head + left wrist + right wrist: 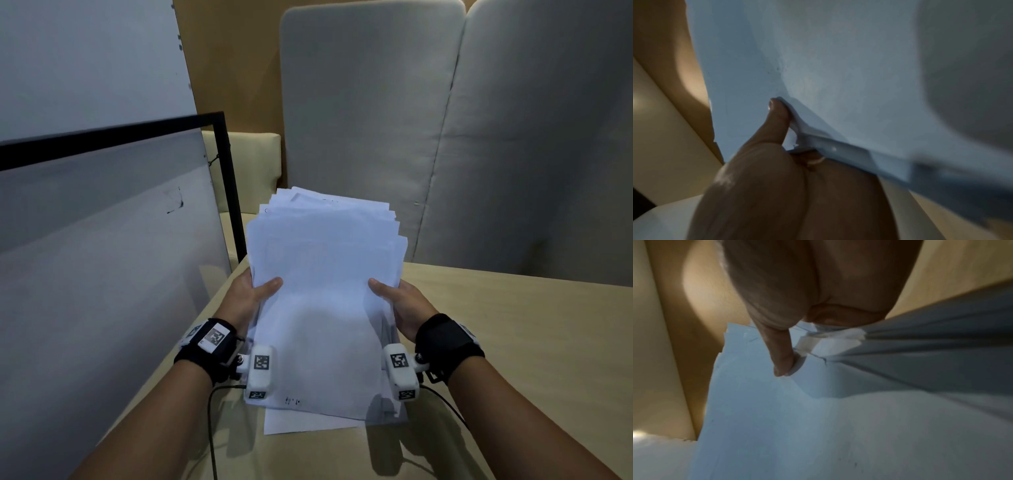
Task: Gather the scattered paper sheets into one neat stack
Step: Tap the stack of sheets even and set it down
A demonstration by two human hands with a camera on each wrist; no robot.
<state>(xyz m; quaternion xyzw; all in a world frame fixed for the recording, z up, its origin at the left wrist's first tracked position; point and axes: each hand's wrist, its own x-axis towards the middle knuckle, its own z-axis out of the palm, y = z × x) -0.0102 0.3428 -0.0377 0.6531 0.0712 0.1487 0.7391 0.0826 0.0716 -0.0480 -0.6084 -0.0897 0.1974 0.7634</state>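
**2 hands hold a messy pile of paper**

I have the paper stack (325, 308) lifted up over the table (513, 325). My left hand (250, 298) grips its left edge, thumb on top and fingers under. My right hand (404, 305) grips the right edge the same way. The sheets are not lined up yet. Their far ends fan out like steps, and the near ends do not match.

1 loose sheet (301, 423) lies flat on the table under the pile, so it is not in the stack.

I think sheets in the middle could slip out if my grip gets loose, since paper is smooth. If I tap the pile down hard, corners could bend. I could also forget the sheet below.
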